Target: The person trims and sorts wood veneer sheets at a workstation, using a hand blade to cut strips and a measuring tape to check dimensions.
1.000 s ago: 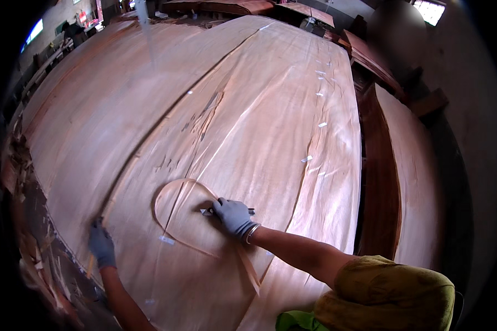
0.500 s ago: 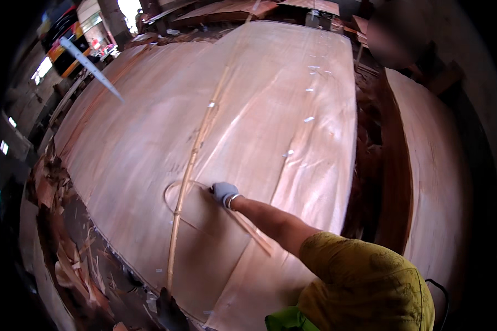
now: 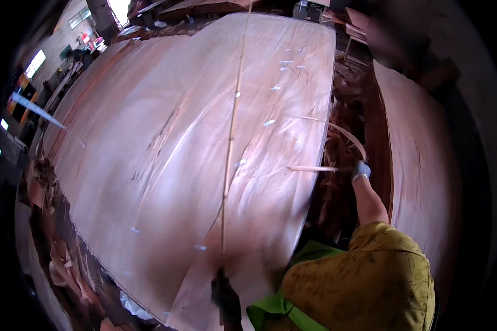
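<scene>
While the left hand (image 3: 225,298) is wrapped round the near end of a thin bamboo pole (image 3: 228,165), fingers curled fully in, the right hand (image 3: 361,170) is out over reddish offcuts (image 3: 337,204) beside a broad pale veneer sheet (image 3: 199,138), bunched on a narrow wood strip (image 3: 351,137). Blurred there; how tightly the fingers meet, I cannot tell. Pole runs lengthwise over the sheet (touching or just clear, I can't say from where I stand). Strip bows out from the right hand, its tails reaching over the sheet's right edge. My guess: pole light, stiff, smooth, whippy toward the tip, steadier gripped nearer its middle. Strip almost weightless, springy, apt to split along the grain; best held mid-length, bends kept wide.
</scene>
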Motion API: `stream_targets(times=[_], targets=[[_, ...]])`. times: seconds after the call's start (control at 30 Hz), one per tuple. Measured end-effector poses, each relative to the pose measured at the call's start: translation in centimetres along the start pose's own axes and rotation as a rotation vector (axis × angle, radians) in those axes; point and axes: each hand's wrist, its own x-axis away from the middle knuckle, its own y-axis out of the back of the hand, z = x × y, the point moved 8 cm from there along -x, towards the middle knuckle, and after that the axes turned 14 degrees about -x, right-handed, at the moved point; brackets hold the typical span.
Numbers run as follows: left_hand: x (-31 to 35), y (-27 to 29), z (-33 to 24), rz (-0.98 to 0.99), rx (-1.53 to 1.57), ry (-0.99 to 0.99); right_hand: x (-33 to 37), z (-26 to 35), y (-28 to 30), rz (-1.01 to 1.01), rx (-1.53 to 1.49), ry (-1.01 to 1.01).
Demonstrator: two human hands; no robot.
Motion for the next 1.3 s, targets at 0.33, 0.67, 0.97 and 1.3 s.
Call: stream_targets(times=[0.33,0.67,0.97,1.3], targets=[[-3.4,-17.8,-9.8,0.1,-0.135,0.252,-0.9,-6.6,-2.9,0.732,1.017,-0.04],[-5.3,-20.1,-20.0,0.116,-0.708,-0.326,13.0,-1.4,-20.5,0.966,0.411,-0.773],[-6.1,-21.4,-12.8,0.346,0.361,0.59,6.7,-2.6,-25.3,0.795,0.326,-0.169],[-17.7,-6.6,-22.4,-0.047,-1.002,0.042,9.3,6.0,-41.9,0.891,-0.157,-0.14]])
